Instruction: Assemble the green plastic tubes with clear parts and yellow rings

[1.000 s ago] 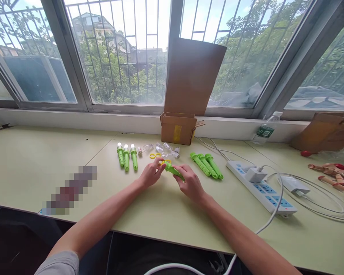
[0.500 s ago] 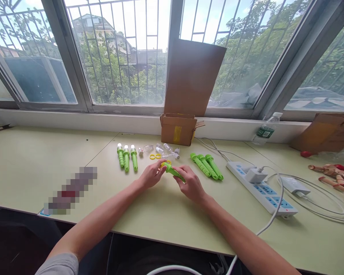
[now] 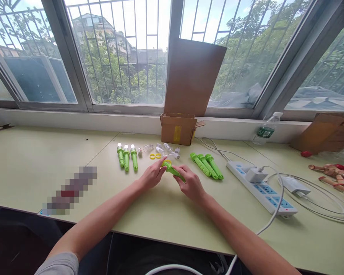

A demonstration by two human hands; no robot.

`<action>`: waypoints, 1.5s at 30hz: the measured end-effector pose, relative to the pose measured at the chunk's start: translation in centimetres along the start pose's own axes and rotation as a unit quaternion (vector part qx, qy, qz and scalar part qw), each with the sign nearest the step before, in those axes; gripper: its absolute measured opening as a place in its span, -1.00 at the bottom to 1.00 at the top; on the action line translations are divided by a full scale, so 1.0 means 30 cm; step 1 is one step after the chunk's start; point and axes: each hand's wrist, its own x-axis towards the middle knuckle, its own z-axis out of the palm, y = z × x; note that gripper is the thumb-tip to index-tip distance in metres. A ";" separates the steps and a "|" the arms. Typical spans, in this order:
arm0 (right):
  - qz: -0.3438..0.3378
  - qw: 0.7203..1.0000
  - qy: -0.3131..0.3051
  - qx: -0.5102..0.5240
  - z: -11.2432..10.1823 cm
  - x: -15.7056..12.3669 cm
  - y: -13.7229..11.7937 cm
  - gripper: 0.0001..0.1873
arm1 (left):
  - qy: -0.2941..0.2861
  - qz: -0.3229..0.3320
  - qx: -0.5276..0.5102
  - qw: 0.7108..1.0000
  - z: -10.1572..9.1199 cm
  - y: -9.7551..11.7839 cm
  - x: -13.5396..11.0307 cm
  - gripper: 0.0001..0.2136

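Note:
Over the table, my right hand (image 3: 190, 184) is closed around the lower part of a green plastic handle (image 3: 172, 169), which slants up to the left. At its wide ribbed end sits a yellow ring (image 3: 166, 162), pinched by the fingertips of my left hand (image 3: 152, 175); how far it is seated is hard to make out. Just behind lie two loose yellow rings (image 3: 155, 156), clear plastic tubes (image 3: 159, 148) and small white-and-clear pieces (image 3: 176, 155). To the left stand out three green handles with white tips (image 3: 126, 157); three bare green handles (image 3: 206, 167) lie to the right.
A cardboard box (image 3: 178, 130) stands against the sill. On the right are a white power strip (image 3: 260, 189) with plugs and cables, a plastic bottle (image 3: 266, 131) and wooden pieces (image 3: 334, 177). A blurred flat item (image 3: 70, 193) lies at left.
The yellow ring has shifted slightly right at the green handle's wide end, with my left fingertips still there. My right hand keeps its hold in almost the same place.

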 end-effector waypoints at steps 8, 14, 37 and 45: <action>0.005 1.000 -0.001 0.017 0.000 0.000 -0.004 -0.60 | 0.011 0.010 -0.003 1.000 0.001 -0.001 -0.001 -0.55; 0.008 1.000 -0.001 0.024 0.000 0.000 -0.006 -0.60 | 0.034 0.043 -0.011 0.998 0.002 -0.002 0.000 -0.59; 0.006 1.000 -0.006 -0.011 -0.002 -0.006 -0.013 -0.60 | 0.028 0.030 -0.054 0.998 0.011 0.005 0.004 -0.64; 0.012 0.999 -0.026 -0.033 -0.004 -0.004 -0.028 -0.55 | 0.013 0.039 -0.021 0.999 0.004 0.016 -0.002 -0.65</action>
